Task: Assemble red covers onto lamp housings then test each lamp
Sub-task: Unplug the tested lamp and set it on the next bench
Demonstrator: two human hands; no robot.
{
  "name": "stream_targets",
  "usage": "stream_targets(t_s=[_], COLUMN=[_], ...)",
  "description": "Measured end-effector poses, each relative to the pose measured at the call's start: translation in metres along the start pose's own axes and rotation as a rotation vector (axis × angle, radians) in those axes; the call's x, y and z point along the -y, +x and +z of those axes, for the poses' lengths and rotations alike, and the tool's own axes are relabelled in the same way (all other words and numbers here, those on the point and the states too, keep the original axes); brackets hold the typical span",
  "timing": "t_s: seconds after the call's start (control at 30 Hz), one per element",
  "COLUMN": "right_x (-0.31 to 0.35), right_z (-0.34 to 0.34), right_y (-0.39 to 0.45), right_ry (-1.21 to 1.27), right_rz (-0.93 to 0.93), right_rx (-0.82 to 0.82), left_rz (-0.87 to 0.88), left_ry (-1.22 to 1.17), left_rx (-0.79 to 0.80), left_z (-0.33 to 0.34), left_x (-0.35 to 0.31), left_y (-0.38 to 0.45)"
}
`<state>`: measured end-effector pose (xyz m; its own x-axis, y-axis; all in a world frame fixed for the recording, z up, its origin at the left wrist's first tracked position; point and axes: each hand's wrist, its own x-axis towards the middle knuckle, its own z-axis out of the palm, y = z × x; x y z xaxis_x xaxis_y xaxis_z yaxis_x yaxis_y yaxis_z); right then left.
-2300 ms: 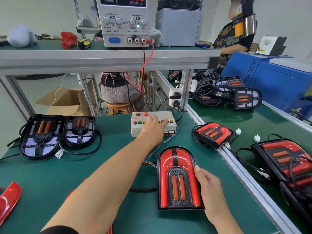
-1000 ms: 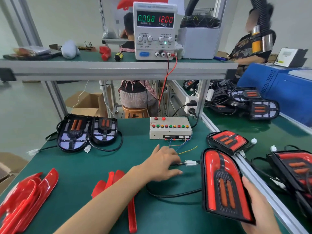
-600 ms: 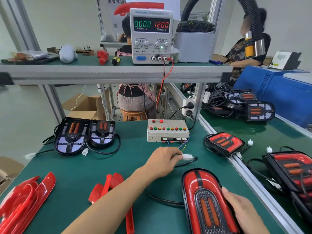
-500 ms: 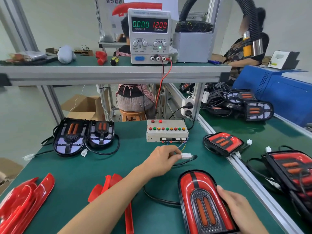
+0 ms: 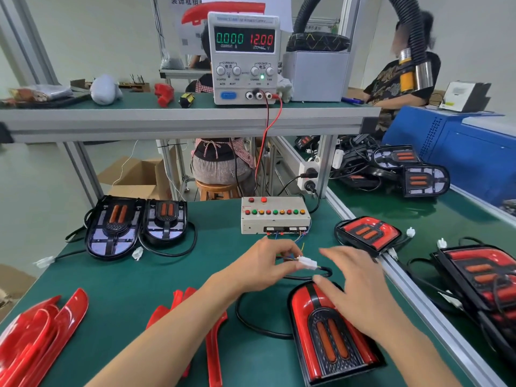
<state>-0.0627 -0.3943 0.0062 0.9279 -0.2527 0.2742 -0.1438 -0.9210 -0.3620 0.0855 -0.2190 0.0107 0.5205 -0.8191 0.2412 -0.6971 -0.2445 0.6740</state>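
Looking at the desk point(image 5: 217, 247), I'd say we're in the test half of the job. The assembled lamp point(image 5: 329, 331), red cover already on, lies flat at the near right, its black cable point(image 5: 251, 325) looping off to the white connector point(image 5: 307, 263). The left hand point(image 5: 262, 268) pinches that connector between thumb and fingertips, just in front of the test box point(image 5: 275, 219). The right hand point(image 5: 354, 289) hangs over the top of the lamp with its fingers spread apart, gripping nothing; it's blurry, so I can't tell if it touches the cover. Supply reads zero current, so my guess is the plug gets separated next: right hand grabs the lamp-side half, pulls straight, no yanking on those thin coloured wires. Bare housings point(image 5: 134, 224) wait far left, loose red covers point(image 5: 36, 339) near left.
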Motion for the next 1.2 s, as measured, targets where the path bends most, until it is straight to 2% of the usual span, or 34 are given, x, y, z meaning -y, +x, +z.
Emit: stream_targets(t_s=[0.1, 0.23, 0.37, 0.5, 0.6, 0.73, 0.87, 0.97, 1.1, 1.2], right_x=[0.007, 0.009, 0.007, 0.005, -0.004, -0.01, -0.016, -0.028, -0.043, -0.05], right_z=[0.0, -0.009, -0.01, -0.005, -0.002, -0.004, -0.012, -0.018, -0.018, -0.016], right_y=[0.022, 0.04, 0.044, 0.041, 0.041, 0.043, 0.029, 0.003, -0.038, -0.059], right_ry=[-0.018, -0.118, -0.103, -0.077, -0.041, -0.005, 0.16, 0.34, 0.461, 0.363], right_rz=[-0.147, -0.263, -0.4, -0.529, -0.565, -0.426, -0.082, 0.108, 0.217, 0.277], right_rx=[0.132, 0.205, 0.174, 0.135, 0.17, 0.098, -0.021, -0.009, 0.05, 0.051], left_rz=[0.116, 0.27, 0.391, 0.547, 0.551, 0.505, 0.341, 0.216, 0.062, -0.035], left_ry=[0.152, 0.28, 0.366, 0.492, 0.527, 0.553, 0.637, 0.678, 0.699, 0.681], left_rx=[0.015, -0.019, -0.05, -0.003, 0.009, -0.05, -0.171, -0.218, -0.24, -0.272], left_z=[-0.002, -0.006, -0.004, 0.0, -0.007, -0.009, -0.004, -0.006, -0.006, -0.008], left_x=[-0.002, -0.001, 0.003, 0.009, 0.019, 0.021, 0.023, 0.035, 0.047, 0.048], left_y=[0.001, -0.002, -0.003, -0.001, -0.003, -0.001, 0.001, -0.006, -0.016, -0.02])
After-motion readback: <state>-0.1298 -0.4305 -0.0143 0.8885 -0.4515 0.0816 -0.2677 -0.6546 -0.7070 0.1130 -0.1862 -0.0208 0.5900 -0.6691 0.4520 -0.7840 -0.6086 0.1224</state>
